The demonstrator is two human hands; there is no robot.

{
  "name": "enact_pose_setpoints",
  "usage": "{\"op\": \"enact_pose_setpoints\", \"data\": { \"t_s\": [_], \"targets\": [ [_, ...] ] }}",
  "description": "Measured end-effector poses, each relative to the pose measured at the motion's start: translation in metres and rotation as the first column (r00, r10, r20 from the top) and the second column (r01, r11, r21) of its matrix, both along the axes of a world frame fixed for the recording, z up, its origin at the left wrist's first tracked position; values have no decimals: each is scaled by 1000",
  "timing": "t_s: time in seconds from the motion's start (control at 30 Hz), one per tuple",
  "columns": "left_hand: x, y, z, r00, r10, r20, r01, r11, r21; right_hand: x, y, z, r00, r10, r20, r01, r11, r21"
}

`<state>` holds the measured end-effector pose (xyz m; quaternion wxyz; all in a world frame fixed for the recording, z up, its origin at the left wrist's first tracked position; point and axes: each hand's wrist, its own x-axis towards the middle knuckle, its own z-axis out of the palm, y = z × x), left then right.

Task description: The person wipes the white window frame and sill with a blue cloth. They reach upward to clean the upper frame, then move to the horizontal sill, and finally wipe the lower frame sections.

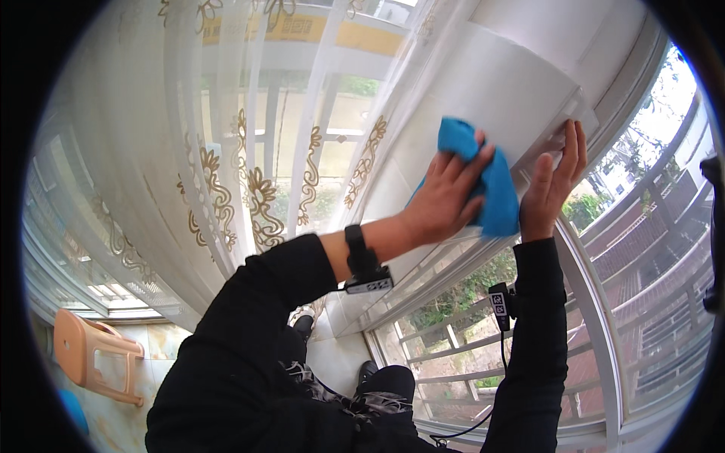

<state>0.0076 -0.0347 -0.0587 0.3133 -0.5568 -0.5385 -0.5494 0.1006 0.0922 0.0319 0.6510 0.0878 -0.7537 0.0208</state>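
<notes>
My left hand [444, 195] presses a blue cloth [499, 195] against the smooth front of a white casing [498, 85]. The cloth is bunched under its fingers, and one corner sticks up past the fingertips; both are slightly blurred. To the right, my right hand [552, 181] is raised with its fingers extended and thumb apart. It holds nothing and rests at the casing's glossy, see-through-looking edge [549, 133]; whether the palm touches is hard to tell. Each wrist carries a small strapped device.
A sheer curtain [226, 141] with brown floral embroidery hangs at left. Windows with metal bars [453, 340] lie below and right, inside a white frame [600, 334]. An orange plastic stool [102, 357] stands on the tiled floor [340, 362]. A cable [503, 345] hangs by my right sleeve.
</notes>
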Motion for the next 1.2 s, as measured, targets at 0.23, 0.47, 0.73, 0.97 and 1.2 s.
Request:
{"op": "enact_pose_setpoints", "data": {
  "t_s": [0.23,0.47,0.73,0.97,1.2],
  "targets": [
    [-15,5,49,996,59,-71,-56,998,39,-30,2,-25,995,-26,-100,28,999,16],
    [-30,24,59,986,45,-162,-5,971,239,-28,7,-30,995,-4,-98,8,999,42],
    [-27,32,69,966,50,-255,53,923,381,-30,10,-25,987,-50,-151,68,991,113],
    [-114,47,77,998,43,45,-54,958,282,-32,9,-36,983,-3,-181,25,993,118],
    [-45,16,-75,993,-83,82,74,991,110,-34,19,-40,977,-61,-203,102,975,198]
  ]
}}
